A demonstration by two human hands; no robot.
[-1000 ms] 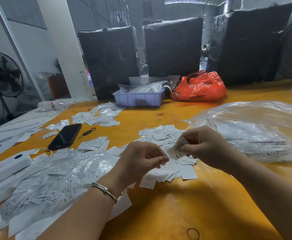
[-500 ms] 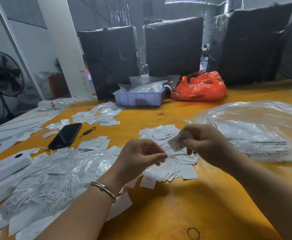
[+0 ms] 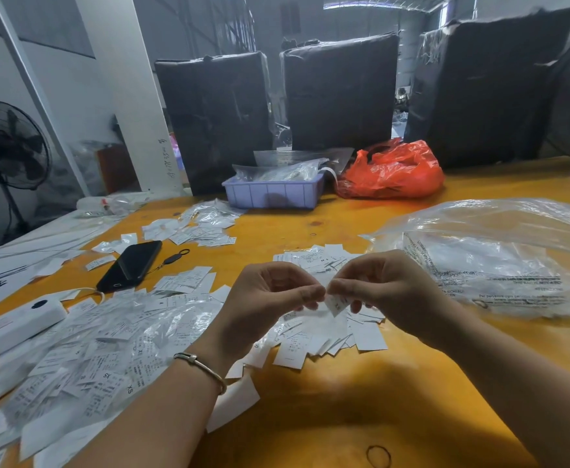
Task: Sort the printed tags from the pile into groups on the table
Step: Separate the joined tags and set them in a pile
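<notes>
Warehouse: tall black-wrapped bales (image 3: pixel 341 92) behind worktable (image 3: pixel 310 417), steel-framed hall, pedestal fan (image 3: pixel 8 143).

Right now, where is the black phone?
The black phone lies on the table's left side, beside scattered tags, left of both hands.

"XS" on tags (image 3: pixel 107 376), "X" on tag (image 3: pixel 140 350)

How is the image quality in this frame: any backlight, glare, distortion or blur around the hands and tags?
Head view: bright daylight from the far openings leaves the wrapped black bundles nearly featureless; the clear plastic bag shows glare; wide-angle bending curves the white pillar; both hands cast a soft shadow on the table; the tag pinched between left hand and right hand is slightly blurred, its print unreadable.
</notes>
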